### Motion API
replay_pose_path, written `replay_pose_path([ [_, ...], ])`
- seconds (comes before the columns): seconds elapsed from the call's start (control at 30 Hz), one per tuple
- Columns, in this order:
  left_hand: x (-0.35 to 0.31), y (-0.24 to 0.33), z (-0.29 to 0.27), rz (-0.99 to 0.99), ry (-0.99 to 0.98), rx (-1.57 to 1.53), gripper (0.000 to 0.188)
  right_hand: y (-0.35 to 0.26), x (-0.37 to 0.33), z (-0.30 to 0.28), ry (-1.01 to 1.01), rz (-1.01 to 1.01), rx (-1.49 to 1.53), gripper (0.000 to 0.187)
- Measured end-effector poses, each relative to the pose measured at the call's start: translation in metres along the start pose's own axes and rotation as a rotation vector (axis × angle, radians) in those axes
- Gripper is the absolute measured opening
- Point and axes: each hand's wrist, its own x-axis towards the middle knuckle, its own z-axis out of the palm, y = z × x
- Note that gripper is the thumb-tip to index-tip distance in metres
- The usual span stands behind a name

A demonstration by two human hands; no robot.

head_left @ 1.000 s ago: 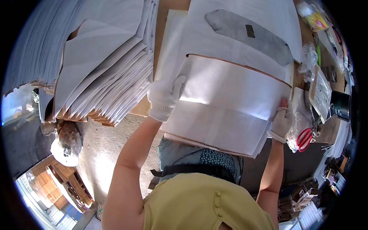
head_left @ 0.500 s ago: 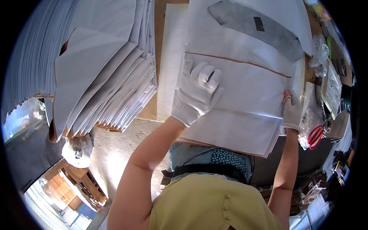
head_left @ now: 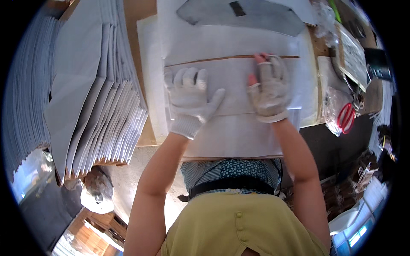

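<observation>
In front of me lies a white paper sheet (head_left: 232, 136) with a brown edge across its far side and a crease across its middle. My left hand (head_left: 188, 91), in a white knitted glove, rests flat on its left part, fingers spread. Toward the sheet's right side, my right hand (head_left: 270, 87) lies palm down with fingers stretched out; bare fingertips show from its glove. Neither hand holds anything. Beyond them, a long grey plate (head_left: 256, 18) with a dark patch and cut corners lies on more white paper.
At the left stand thick stacks of folded white sheets (head_left: 92, 111). Red-handled scissors (head_left: 346, 117), plastic bags (head_left: 331, 100) and a clear-covered card (head_left: 352, 53) lie at the right edge of the table. A plastic bag (head_left: 97, 192) hangs below the left stacks.
My right hand has moved left from the sheet's right edge onto its surface. My left fingers have spread flatter. The whole view has turned, with the sheet now squarer to me.
</observation>
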Motion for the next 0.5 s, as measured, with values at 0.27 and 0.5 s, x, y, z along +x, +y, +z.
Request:
replay_pose_path([
  [0.27,0.005,-0.004,-0.002,0.393,0.115,-0.295,0.073,0.093,-0.037,-0.038,0.088,0.087,-0.164,0.060],
  [0.5,0.061,0.019,-0.036,0.210,0.083,-0.180,0.059,0.081,0.003,-0.033,0.364,0.258,0.078,0.044],
])
